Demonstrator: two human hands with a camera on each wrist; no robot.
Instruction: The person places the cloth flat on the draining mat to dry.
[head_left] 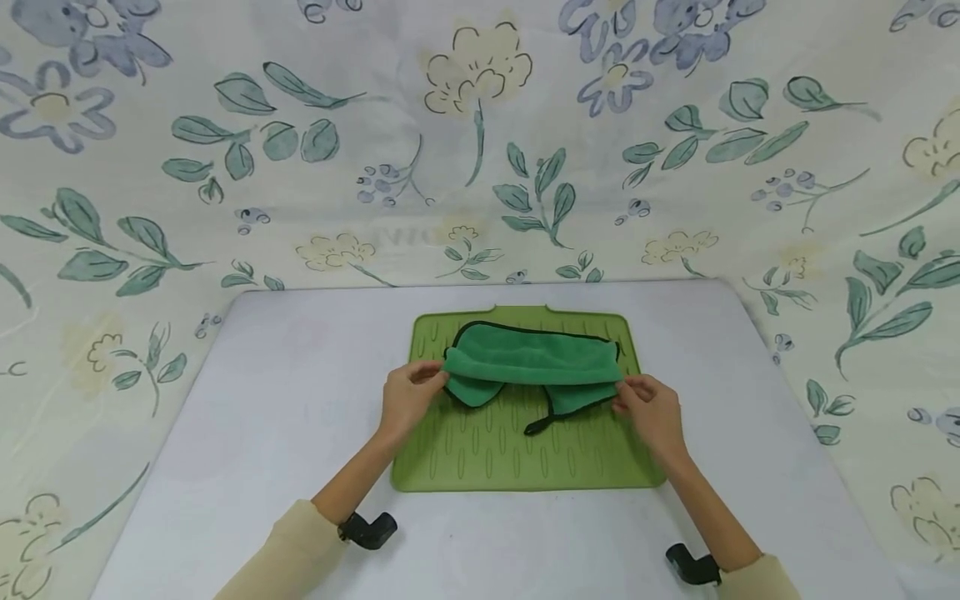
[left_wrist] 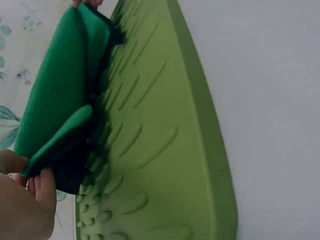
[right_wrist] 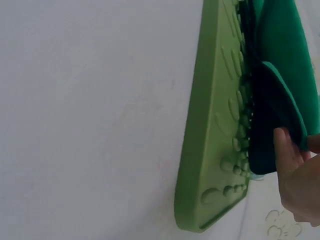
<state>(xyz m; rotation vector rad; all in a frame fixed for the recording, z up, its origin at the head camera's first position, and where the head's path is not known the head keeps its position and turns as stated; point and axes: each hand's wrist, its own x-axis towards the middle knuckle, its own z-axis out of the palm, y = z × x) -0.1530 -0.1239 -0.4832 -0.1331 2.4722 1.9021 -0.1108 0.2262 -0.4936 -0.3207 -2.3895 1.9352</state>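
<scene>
A green cloth (head_left: 536, 354) with black edging is folded over on itself above a ribbed light-green mat (head_left: 480, 458). My left hand (head_left: 408, 396) pinches the cloth's left end between thumb and fingers. At the opposite end, my right hand (head_left: 654, 412) pinches the other side. A lower flap with a small black loop (head_left: 537, 426) hangs toward the front of the mat. The left wrist view shows the fold of the cloth (left_wrist: 55, 90) raised off the ribs. In the right wrist view, fingers grip the edge of the cloth (right_wrist: 285, 55), whose underside looks dark.
The mat lies on a white table (head_left: 300, 358). Behind the table and along its sides is a floral-patterned covering (head_left: 420, 225). Black devices (head_left: 367, 531) are strapped at both wrists, by the beige sleeves (head_left: 288, 546).
</scene>
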